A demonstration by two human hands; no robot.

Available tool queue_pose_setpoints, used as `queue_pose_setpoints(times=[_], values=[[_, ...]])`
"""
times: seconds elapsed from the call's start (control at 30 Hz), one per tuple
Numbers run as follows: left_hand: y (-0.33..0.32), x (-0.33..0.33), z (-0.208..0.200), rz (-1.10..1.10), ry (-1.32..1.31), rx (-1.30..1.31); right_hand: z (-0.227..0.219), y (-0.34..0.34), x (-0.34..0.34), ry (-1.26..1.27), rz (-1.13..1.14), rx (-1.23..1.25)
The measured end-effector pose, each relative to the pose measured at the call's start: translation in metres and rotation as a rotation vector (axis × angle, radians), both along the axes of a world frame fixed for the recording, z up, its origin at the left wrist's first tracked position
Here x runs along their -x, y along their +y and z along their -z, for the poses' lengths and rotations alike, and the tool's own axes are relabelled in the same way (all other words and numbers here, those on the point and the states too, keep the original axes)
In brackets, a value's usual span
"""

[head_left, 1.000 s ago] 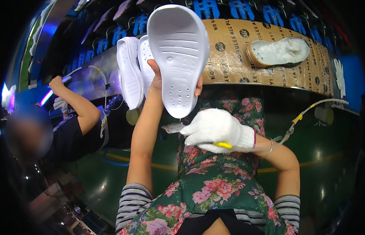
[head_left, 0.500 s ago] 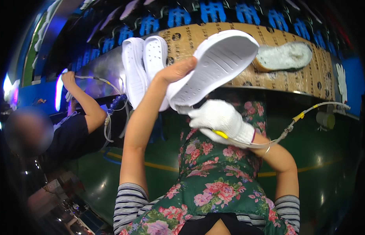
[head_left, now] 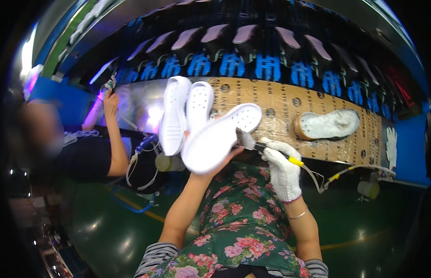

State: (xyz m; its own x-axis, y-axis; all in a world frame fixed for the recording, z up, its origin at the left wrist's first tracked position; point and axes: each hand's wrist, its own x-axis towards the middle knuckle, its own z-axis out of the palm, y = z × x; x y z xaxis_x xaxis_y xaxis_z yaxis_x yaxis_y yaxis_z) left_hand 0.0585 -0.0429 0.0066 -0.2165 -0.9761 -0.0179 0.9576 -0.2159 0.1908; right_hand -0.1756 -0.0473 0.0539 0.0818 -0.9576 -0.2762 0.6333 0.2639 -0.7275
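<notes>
White clog sole (head_left: 207, 149) sits in the grip of the left hand (head_left: 223, 162) near the front of the bench (head_left: 276, 127), newly swung broad end bodyward, bringing another stretch of edge beside the brush (head_left: 245, 140) clasped by the gloved right hand (head_left: 285, 171). Blur obscures bristle contact and whether the perforated end (head_left: 249, 116) is the same sole's. Beyond, two white soles (head_left: 174, 118) lie together; pinkish soles (head_left: 245, 34) fade into shadow.

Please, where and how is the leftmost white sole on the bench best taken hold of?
Probably pinch the near end of the leftmost white sole, from the wearer's side: that end seems to overhang the bench, while the neighbouring white sole crowds its right.
</notes>
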Motion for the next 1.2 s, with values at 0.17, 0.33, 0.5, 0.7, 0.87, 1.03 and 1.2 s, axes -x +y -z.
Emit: queue_pose_setpoints(times=[0.17, 0.33, 0.5, 0.7, 0.87, 1.03, 1.2], values=[[0.044, 0.02, -0.001, 0.381, 0.263, -0.531, -0.004, -0.002, 0.002, 0.196, -0.053, 0.091], [0.049, 0.05, 0.004, 0.374, 0.334, -0.241, -0.037, -0.008, 0.014, 0.656, -0.082, 0.477], [0.04, 0.073, -0.009, 0.241, 0.386, -0.205, -0.062, -0.023, 0.014, 0.932, -0.049, 0.945], [0.046, 0.084, 0.004, 0.188, 0.121, -0.071, -0.072, -0.049, 0.003, 1.211, 0.112, 1.342], [0.06, 0.072, 0.039, 0.17, -0.142, -0.196, -0.079, -0.03, -0.008, 1.248, -0.048, 1.394], [0.057, 0.061, 0.026, 0.103, -0.096, -0.191, -0.061, -0.028, -0.005, 0.926, -0.088, 1.142], [0.06, 0.048, 0.055, 0.134, -0.184, -0.306, -0.044, -0.021, -0.027, 1.079, 0.088, 1.307]])
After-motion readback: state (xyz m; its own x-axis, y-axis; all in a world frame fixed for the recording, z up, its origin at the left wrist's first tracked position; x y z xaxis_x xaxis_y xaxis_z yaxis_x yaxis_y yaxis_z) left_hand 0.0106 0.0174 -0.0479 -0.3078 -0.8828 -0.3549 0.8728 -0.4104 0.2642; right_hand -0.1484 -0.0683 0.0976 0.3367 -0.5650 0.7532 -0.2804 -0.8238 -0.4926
